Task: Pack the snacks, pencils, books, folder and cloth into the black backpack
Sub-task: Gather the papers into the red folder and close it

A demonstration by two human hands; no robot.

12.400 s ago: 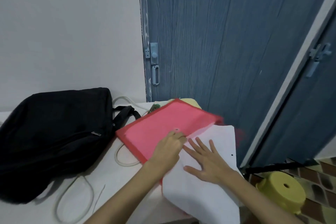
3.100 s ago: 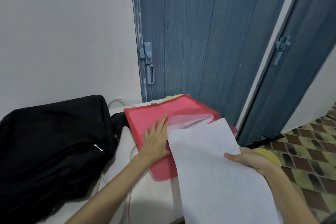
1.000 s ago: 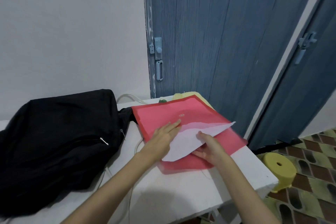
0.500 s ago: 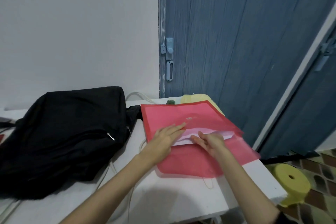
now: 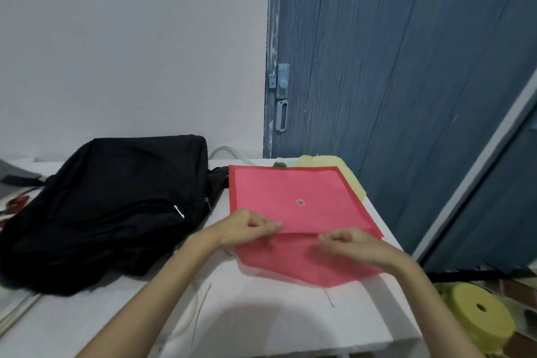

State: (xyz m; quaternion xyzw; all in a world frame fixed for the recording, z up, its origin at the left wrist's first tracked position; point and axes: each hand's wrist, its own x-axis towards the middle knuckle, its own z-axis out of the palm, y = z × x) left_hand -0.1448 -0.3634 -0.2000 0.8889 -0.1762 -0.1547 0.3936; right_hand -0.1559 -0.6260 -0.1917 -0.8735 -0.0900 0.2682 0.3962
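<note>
A: On the white table (image 5: 261, 314) we see the red folder (image 5: 302, 212) lying flat, just right of the black backpack (image 5: 116, 203); its far left corner is touching the bag's strap; its flap is folded down over the body, and the snap (image 5: 300, 202) shows in the middle of the flap.

B: We agree; the left hand (image 5: 247, 228) has its fingers curled, and the fingertips pinch the lower edge of the flap at its left part; the right hand (image 5: 353, 243) lies on the folder body just below the flap edge, its fingers bent loosely; whether it holds anything we cannot tell.

A: The backpack lies on its side near the wall (image 5: 130, 52), its zipper pulls (image 5: 179, 211) facing us; a pale cord (image 5: 229, 151) runs behind it.

B: Behind the folder something yellow (image 5: 348, 174) lies partly under it, beside the blue door (image 5: 392, 67); on the floor at the right we see a yellow stool (image 5: 479, 317).
</note>
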